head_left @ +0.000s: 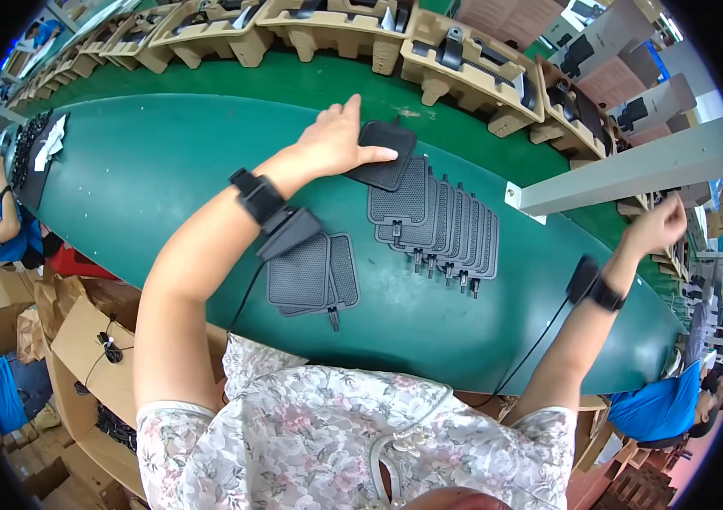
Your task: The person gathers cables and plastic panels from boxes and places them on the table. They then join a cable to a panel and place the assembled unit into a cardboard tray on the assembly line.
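Note:
My left hand point(332, 143) is at the far side of the green table, fingers stretched out and thumb lying across a smooth dark rectangular pad point(385, 170). That pad overlaps the top of a fanned row of dark mesh-textured flat pads point(399, 194), whose short connectors point toward me. Two more mesh pads point(298, 272) lie overlapped below my left forearm. Away to the right, my right hand point(659, 228) is raised near the trays with its fingers curled together; whatever they may hold is too small and blurred to make out.
Molded cardboard trays point(472, 81) holding dark parts line the green strip beyond the green table point(166, 170). A pale metal post point(625, 174) slants in from the right. Printed boxes point(608, 51) stand behind. People in blue sit at both ends; an open carton point(90, 348) is at left.

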`<state>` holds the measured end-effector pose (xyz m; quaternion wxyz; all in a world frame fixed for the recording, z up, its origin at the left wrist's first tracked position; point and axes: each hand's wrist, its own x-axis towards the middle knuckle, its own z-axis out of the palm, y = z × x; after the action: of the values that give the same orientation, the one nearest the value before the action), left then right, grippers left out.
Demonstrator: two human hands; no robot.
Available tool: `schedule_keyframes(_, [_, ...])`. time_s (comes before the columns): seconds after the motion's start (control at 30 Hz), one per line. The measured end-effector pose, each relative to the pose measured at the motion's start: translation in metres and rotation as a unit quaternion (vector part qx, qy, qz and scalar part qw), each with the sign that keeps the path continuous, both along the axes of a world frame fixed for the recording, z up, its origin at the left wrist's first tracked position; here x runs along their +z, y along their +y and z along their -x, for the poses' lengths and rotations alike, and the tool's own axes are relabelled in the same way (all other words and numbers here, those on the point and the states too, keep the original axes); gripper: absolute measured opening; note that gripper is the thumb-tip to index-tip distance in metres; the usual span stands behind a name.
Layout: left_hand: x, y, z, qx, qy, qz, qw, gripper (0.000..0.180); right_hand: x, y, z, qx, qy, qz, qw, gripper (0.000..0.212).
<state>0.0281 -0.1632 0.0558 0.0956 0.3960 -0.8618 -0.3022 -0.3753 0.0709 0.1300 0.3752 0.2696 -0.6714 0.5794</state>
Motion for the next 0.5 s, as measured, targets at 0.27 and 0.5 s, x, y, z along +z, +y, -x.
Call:
schedule_keyframes(0.27, [-0.012, -0.008, 0.014, -0.046, 0.006, -0.017, 0.999, 0.071, 0.013, -0.064, -0.266, 0.402, 0.211, -0.366, 0.812, 0.059])
schedule_keyframes(0.5, [0.063, 0.033, -0.023, -0.175, 0.133, 0.208, 0.953, 0.045, -0.010, -0.122, -0.271, 0.346, 0.244, -0.500, 0.756, 0.049])
